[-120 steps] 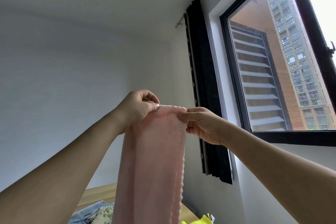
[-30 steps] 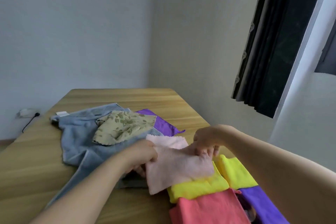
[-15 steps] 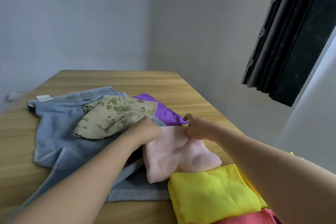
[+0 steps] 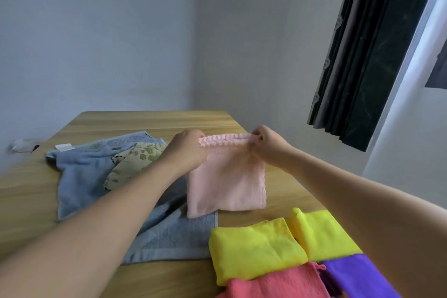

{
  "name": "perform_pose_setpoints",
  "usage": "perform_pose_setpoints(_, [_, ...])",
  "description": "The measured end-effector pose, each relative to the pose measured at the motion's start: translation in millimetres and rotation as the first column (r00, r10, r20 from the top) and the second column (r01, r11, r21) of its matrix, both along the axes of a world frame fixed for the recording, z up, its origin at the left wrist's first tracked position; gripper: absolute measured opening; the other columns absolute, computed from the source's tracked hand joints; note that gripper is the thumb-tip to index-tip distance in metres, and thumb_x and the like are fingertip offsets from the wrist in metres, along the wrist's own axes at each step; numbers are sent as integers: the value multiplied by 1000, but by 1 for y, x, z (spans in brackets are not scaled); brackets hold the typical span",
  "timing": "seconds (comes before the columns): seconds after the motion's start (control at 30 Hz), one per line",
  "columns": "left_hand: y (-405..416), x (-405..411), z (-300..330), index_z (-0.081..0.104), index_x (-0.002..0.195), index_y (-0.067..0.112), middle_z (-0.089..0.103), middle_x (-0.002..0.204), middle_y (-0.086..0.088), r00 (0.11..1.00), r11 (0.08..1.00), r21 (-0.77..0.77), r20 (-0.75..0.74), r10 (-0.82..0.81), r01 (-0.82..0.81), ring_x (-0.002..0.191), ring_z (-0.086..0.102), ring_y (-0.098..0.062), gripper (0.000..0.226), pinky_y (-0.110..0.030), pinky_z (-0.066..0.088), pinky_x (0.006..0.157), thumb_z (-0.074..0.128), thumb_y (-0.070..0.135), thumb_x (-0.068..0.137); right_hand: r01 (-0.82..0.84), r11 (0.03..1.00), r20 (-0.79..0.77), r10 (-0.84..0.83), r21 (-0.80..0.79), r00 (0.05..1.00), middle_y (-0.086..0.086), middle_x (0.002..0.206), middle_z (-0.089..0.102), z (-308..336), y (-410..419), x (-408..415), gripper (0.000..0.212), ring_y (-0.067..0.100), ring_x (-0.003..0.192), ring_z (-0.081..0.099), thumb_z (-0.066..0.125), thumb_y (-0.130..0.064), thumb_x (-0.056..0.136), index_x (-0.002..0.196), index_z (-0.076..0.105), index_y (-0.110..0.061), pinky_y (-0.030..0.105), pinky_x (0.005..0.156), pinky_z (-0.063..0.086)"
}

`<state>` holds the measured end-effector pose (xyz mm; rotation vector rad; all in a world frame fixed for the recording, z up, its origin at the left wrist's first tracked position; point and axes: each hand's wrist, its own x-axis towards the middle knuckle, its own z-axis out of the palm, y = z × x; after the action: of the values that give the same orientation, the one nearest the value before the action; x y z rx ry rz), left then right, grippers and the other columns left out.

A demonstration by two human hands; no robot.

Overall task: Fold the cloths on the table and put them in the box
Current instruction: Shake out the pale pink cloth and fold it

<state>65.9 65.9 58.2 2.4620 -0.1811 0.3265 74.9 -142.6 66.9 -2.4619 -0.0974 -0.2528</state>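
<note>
Both hands, left hand (image 4: 187, 150) and right hand (image 4: 267, 146), pinch the pink cloth's (image 4: 227, 181) top corners above the table (image 4: 145, 123), so I'd match edges before creasing it down.

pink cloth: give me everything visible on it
The pink cloth is pale, plush-looking with a bumpy, scalloped edge, folded into a rough square. The left hand and right hand pinch its top corners, so it hangs with the top edge taut. Its lower edge reaches the blue towel on the table.
</note>
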Motion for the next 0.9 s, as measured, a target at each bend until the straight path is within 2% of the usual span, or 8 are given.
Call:
perform_pose_setpoints(0.07, [-7, -14, 16, 59, 86, 8, 57, 75, -2, 992, 999, -39, 124, 1, 4, 67, 50, -24, 13, -27, 30, 53, 50, 8, 76, -5, 1000, 149, 3, 16, 989, -3, 90, 54, 16, -4, -9, 18, 19, 83, 50, 46, -12, 88, 102, 56, -17, 23, 56, 34])
perform_pose_setpoints(0.17, [-16, -35, 32, 57, 89, 16, 54, 79, 5, 991, 993, -109, 130, -24, 38, 74, 49, -18, 10, -27, 33, 56, 56, 15, 79, 15, 999, 265, -1, -50, 964, -2, 65, 39, 33, -11, -29, 26, 21, 69, 37, 43, -3, 82, 61, 38, -16, 22, 49, 24])
perform_pose_setpoints(0.27, [-24, -46, 46, 51, 81, 15, 46, 71, 3, 994, 937, -334, 65, -82, 100, 67, 43, -16, 8, -27, 31, 57, 59, 15, 80, 18, 982, 140, -45, 189, 989, -1, 60, 32, 44, -22, -46, 25, 19, 59, 32, 40, 0, 79, 60, 33, -15, 27, 51, 20])
perform_pose_setpoints(0.37, [-30, -53, 56, 50, 80, 13, 42, 72, -3, 989, 821, -557, 7, -146, 125, 67, 38, -18, 15, -29, 29, 59, 63, 14, 72, 7, 870, -39, 14, 492, 999, 1, 58, 34, 57, -34, -64, 21, 18, 51, 30, 42, -5, 74, 59, 37, -18, 27, 49, 19])
perform_pose_setpoints(0.53, [-40, -65, 63, 63, 91, 17, 55, 79, -1, 986, 866, -473, 49, -160, 164, 67, 48, -15, 22, -23, 35, 54, 56, -1, 80, -9, 854, -51, 41, 520, 998, 2, 60, 39, 66, -48, -82, 22, 15, 51, 35, 47, -2, 78, 65, 42, -18, 26, 48, 23])
perform_pose_setpoints(0.73, [-40, -66, 66, 68, 92, 23, 68, 78, 3, 950, 961, -204, 287, -126, 189, 72, 60, -17, 26, -30, 47, 67, 49, 7, 83, -27, 915, 266, -89, 401, 960, 2, 77, 49, 74, -52, -75, 13, 14, 69, 44, 50, 0, 83, 94, 56, -6, 27, 57, 36])
perform_pose_setpoints(0.83, [-46, -65, 33, 64, 102, 22, 70, 90, -3, 946, 987, 1, 283, -156, 162, 84, 63, -26, 28, -35, 52, 72, 47, 7, 84, 60, 998, 331, -60, 10, 942, 0, 69, 50, 51, -60, -64, 8, 19, 63, 45, 47, -1, 81, 79, 52, -7, 28, 53, 30])
perform_pose_setpoints(0.9, [-52, -70, 0, 63, 102, 20, 68, 91, -1, 963, 966, 93, 102, -249, 240, 89, 63, -25, 27, -29, 50, 69, 46, 8, 85, 46, 959, 210, 14, -279, 978, 0, 73, 56, 19, -67, -59, 13, 25, 72, 55, 48, -4, 81, 80, 57, -14, 29, 56, 36])
